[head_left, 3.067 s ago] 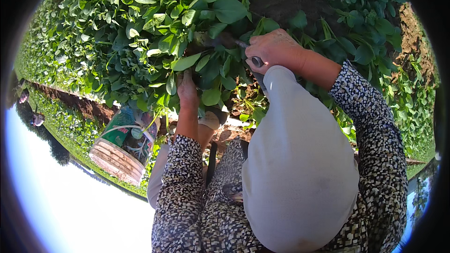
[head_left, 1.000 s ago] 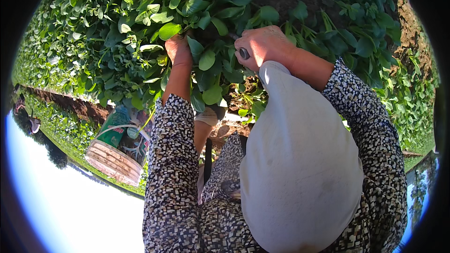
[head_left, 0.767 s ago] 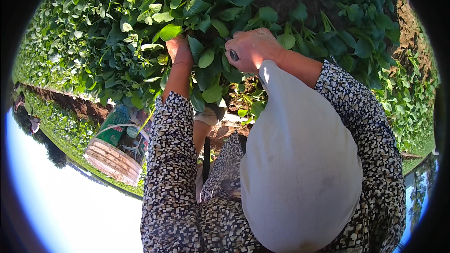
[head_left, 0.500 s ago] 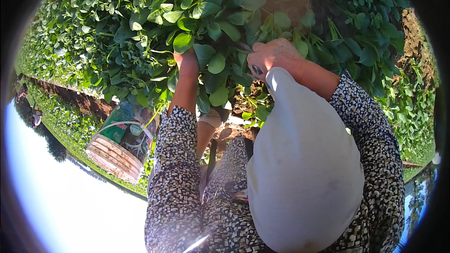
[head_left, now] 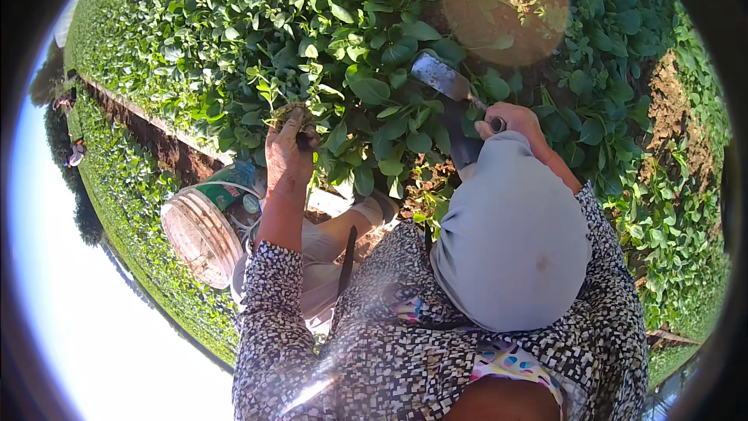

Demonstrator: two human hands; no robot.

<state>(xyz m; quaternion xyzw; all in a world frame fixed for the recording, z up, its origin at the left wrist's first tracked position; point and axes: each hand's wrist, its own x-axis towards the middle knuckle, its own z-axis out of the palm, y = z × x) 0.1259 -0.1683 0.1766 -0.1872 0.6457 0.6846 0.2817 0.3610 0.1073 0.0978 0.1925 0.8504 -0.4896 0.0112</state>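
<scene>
My left hand (head_left: 287,157) is closed, its fingertips pinching a small green leafy plant (head_left: 271,93) above the leaf bed, left of centre. Further right, my right hand (head_left: 518,126) wraps round the handle of a hand trowel (head_left: 440,76). The trowel's flat, dirt-marked metal blade points away and to the left, over broad-leaved green plants (head_left: 393,90). The handle's round end shows at the fist. My grey-covered knee (head_left: 514,234) stands just below the right hand. The lower ends of the plants are hidden under foliage.
A dirty white bucket (head_left: 201,235) with a green patch lies tilted at my left, by my light trouser leg (head_left: 312,265). My shoe (head_left: 380,206) rests near the plants. Bare brown soil (head_left: 668,109) shows at the far right. A person (head_left: 76,153) is far off left.
My left hand has come out of the leaves toward me, now with a small plant in it. My right hand has lifted the trowel, whose blade now shows. The view has shifted.
</scene>
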